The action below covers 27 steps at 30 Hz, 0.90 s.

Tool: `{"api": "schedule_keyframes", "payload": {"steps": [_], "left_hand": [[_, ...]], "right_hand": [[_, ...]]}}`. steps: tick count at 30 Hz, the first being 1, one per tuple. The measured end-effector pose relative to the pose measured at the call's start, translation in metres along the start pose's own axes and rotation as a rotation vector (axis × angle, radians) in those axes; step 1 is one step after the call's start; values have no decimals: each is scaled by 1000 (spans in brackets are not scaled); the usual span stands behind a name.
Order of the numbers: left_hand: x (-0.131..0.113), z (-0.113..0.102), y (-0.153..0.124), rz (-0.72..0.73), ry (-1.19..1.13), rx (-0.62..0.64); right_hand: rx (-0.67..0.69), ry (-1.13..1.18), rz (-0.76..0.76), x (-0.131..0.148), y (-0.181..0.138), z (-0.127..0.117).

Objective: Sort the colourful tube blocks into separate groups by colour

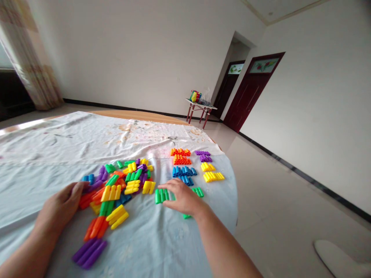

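Observation:
My right hand (pixel 184 197) is curved round the right end of a green plastic block (pixel 161 196) made of joined tubes, thumb on the near side and fingers on the far side. At the left edge of a mixed heap, my left hand (pixel 65 200) has its fingers drawn together beside an orange block (pixel 85 200); whatever they grip is hidden. The heap also holds yellow blocks (pixel 111 193), green blocks (pixel 112 180) and purple blocks (pixel 101 173). A purple block (pixel 89 253) lies nearest me, below an orange block (pixel 96 227). Another green block (pixel 198 192) shows beyond my right hand.
Right of the heap, blocks lie in colour groups: orange (pixel 181 159), blue (pixel 184 171), purple (pixel 204 156) and yellow (pixel 213 177). A tablecloth (pixel 139 247) covers the round table. A small folding table (pixel 199 104) with bags stands near the doors.

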<state>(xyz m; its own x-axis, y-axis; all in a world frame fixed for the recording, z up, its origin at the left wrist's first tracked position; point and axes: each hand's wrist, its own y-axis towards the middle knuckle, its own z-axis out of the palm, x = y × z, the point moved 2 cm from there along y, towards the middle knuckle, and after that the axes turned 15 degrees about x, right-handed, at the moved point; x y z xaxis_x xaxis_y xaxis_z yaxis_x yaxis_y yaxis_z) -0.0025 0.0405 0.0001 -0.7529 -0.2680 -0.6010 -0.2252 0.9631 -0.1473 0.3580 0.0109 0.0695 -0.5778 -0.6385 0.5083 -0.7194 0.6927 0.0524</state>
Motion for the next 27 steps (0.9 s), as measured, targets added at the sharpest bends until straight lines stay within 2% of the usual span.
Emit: {"api": "schedule_keyframes", "payload": {"steps": [2, 5, 11, 21, 24, 27], "left_hand": [[0, 0, 0, -6, 9, 9], [1, 0, 1, -30, 11, 17], [-1, -1, 1, -43, 18, 7], [-7, -2, -4, -19, -16, -6], [-6, 0, -4, -27, -39, 10], [-7, 0, -4, -24, -48, 21]], "right_hand": [[-63, 18, 104, -13, -17, -21], [-76, 46, 238, -38, -42, -39], [14, 69, 329, -72, -64, -32], [41, 98, 307, -74, -59, -24], [-17, 107, 293, -66, -59, -31], [-135, 65, 274, -47, -50, -38]]}}
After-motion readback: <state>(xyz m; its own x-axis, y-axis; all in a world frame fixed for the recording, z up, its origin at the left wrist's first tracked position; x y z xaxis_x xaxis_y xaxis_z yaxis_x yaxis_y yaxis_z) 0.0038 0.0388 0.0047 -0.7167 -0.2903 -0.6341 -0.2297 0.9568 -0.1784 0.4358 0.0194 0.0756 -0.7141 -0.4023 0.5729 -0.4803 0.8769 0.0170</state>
